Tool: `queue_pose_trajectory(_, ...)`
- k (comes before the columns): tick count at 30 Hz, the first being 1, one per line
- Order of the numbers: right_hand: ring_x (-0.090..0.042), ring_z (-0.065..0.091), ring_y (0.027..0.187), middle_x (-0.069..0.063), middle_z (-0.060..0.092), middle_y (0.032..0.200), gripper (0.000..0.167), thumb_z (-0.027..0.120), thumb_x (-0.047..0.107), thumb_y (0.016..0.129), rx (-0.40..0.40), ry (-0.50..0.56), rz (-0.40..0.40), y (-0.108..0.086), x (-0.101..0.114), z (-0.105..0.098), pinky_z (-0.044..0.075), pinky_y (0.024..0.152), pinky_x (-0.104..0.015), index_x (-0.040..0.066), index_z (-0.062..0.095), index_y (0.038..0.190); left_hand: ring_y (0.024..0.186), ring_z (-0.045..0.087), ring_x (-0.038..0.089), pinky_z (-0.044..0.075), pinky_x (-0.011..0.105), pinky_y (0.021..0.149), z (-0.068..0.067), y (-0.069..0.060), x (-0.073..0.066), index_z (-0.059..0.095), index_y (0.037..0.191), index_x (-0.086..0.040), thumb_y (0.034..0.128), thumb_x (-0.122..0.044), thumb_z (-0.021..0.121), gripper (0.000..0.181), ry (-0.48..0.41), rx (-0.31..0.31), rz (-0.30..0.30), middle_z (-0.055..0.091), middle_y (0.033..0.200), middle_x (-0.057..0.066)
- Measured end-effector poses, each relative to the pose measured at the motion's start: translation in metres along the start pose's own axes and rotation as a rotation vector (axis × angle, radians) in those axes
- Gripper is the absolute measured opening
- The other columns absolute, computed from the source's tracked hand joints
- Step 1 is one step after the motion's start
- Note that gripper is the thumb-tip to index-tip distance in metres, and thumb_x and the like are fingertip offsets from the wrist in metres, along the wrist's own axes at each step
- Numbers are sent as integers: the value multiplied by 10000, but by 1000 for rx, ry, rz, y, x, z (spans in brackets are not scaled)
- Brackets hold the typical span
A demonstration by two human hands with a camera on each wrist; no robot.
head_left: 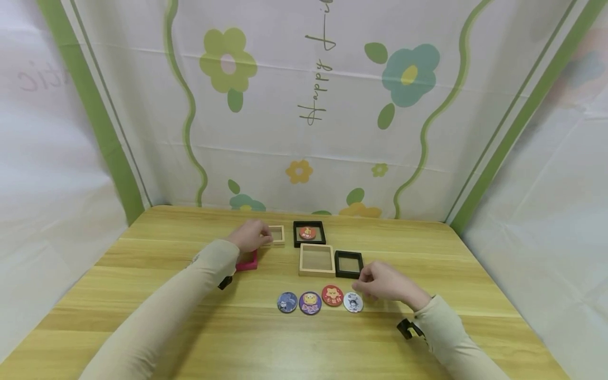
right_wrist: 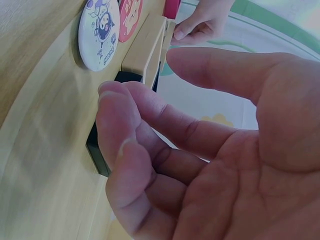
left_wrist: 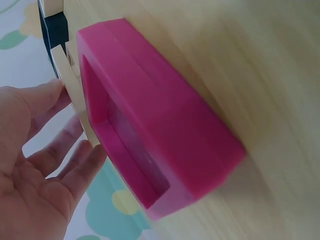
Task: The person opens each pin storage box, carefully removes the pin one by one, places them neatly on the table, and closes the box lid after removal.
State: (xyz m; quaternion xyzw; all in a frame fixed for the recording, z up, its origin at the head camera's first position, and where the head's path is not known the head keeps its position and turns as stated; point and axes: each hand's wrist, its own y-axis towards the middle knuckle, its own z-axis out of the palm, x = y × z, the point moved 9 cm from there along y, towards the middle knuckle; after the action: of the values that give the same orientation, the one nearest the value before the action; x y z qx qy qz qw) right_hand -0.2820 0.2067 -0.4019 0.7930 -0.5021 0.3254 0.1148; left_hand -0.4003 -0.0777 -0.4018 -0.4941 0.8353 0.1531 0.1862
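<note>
My left hand (head_left: 249,236) pinches the small light-wood display frame (head_left: 277,234) by its left side, at the back left. Just in front of that hand is a pink display frame (left_wrist: 150,110), partly hidden by the arm in the head view. My right hand (head_left: 380,281) hovers near the white button badge (head_left: 353,302), thumb apart from the loosely curled fingers and nothing between them. Left of the white badge lie a red badge (head_left: 332,295), a purple badge (head_left: 310,303) and a dark blue badge (head_left: 287,302).
A large black frame (head_left: 297,244) at the back has a red-orange badge (head_left: 307,233) in it. In front are a larger wooden frame (head_left: 316,273) and a small black frame (head_left: 349,274). The wooden table (head_left: 266,343) meets a flowered cloth (head_left: 332,184) behind.
</note>
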Motion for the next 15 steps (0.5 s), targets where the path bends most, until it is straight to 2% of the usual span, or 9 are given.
queue_pose_trajectory(8,-114,486,518,-85,604,645,262,687,247,935,1,0,-4,1,0,1,365,460,-241,61,657,753,876,614,191,520,394,803,2,2,-1,735,879,-82,961,-124,650,125,20,-2,-31,687,946,36)
queue_pose_trajectory(15,-110,478,518,-90,600,644,262,681,238,936,2,7,6,1,-1,2,367,466,-235,53,650,754,867,613,191,525,379,793,4,1,-3,739,882,-77,955,-112,651,120,23,8,-45,688,948,45)
